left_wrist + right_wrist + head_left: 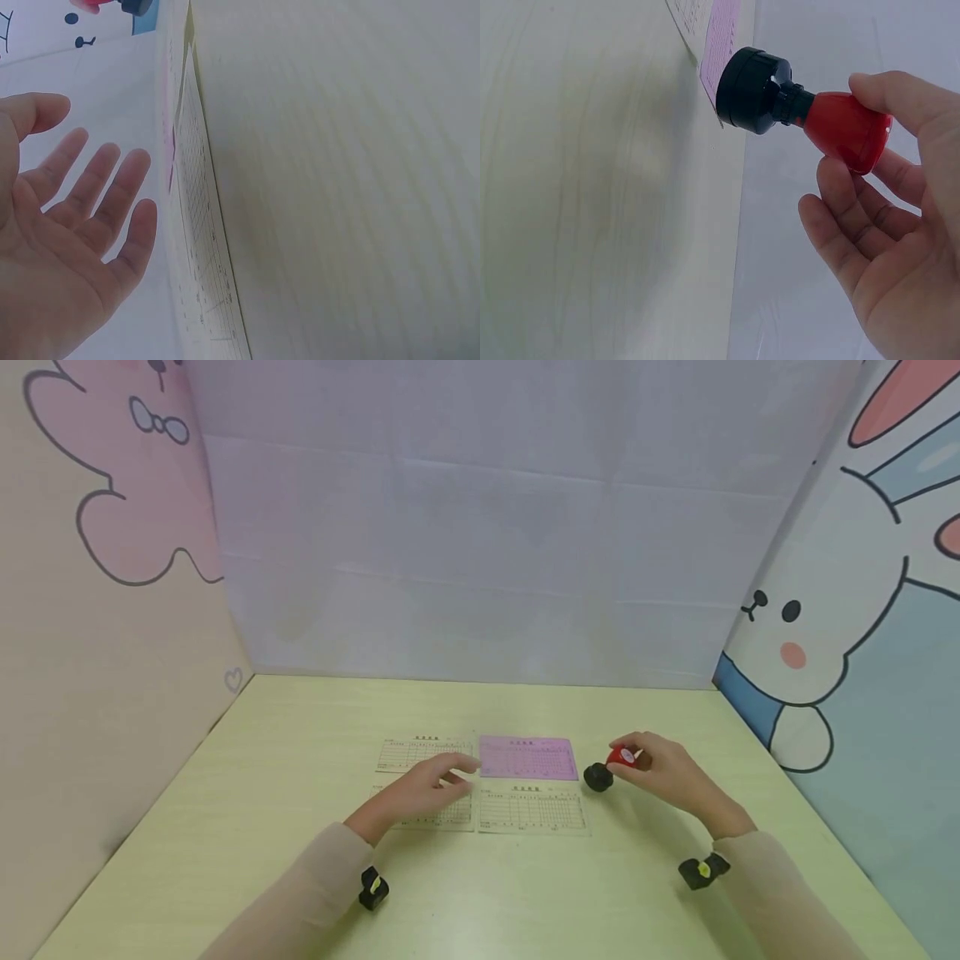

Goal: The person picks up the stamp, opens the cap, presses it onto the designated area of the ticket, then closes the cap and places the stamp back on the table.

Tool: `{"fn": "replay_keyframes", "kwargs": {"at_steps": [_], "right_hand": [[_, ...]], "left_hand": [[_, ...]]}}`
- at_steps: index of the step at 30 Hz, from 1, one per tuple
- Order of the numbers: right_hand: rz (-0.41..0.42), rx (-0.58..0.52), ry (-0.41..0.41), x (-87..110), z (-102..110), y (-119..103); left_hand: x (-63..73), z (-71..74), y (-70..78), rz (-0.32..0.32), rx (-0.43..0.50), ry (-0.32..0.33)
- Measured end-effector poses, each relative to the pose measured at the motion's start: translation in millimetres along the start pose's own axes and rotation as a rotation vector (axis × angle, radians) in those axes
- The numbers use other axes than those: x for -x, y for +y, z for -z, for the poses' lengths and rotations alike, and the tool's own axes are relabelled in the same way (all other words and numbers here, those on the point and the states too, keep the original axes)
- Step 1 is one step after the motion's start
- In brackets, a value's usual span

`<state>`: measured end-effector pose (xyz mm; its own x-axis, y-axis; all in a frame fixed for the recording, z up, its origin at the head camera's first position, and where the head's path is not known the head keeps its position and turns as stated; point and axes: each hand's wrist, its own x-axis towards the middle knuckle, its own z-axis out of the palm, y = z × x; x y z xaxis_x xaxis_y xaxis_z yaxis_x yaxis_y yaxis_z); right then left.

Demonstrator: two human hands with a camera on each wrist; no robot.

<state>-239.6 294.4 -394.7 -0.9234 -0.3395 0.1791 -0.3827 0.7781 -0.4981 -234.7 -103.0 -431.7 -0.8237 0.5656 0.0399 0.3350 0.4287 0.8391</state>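
Note:
My right hand (pixel 666 770) pinches the red handle of a stamp (pixel 846 133) between thumb and fingers. In the right wrist view, the stamp's round black base (pixel 750 91) tilts away from the palm, held over the table beside the papers. My left hand (pixel 427 789) hovers over the left-hand paper forms, its fingers relaxed and holding nothing. A purple form (pixel 527 757) lies right of the left fingertips. Below it is a white printed form (pixel 532 812). Another white form (pixel 401 754) lies at the upper left, and one more is partly hidden under the left hand.
The forms lie on a pale yellow table (pixel 300 760). A white sheet (pixel 487 568) hangs along the back. Side walls with cartoon drawings, including a rabbit (pixel 817 635), border the table. Small black devices (pixel 372 888) are worn at both wrists.

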Motion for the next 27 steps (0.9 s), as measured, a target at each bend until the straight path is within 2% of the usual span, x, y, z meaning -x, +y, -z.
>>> {"fn": "replay_keyframes", "kwargs": {"at_steps": [7, 12, 20, 27], "right_hand": [[-0.034, -0.044, -0.03, -0.1, -1.2, -5.2], [-0.025, -0.064, -0.043, -1.1, -2.6, -7.8], [-0.035, -0.161, -0.07, -3.2, -8.0, -13.1], [-0.085, -0.316, -0.095, -4.8, -11.6, -20.4]], "left_hand": [[-7.7, -7.7, 6.8, -0.038, 0.01, -0.014], [-13.3, -13.6, 9.7, -0.058, 0.023, -0.021], [-18.4, -22.0, 17.6, -0.049, 0.037, 0.049], [-23.4, -27.2, 21.0, -0.025, 0.088, 0.094]]}}
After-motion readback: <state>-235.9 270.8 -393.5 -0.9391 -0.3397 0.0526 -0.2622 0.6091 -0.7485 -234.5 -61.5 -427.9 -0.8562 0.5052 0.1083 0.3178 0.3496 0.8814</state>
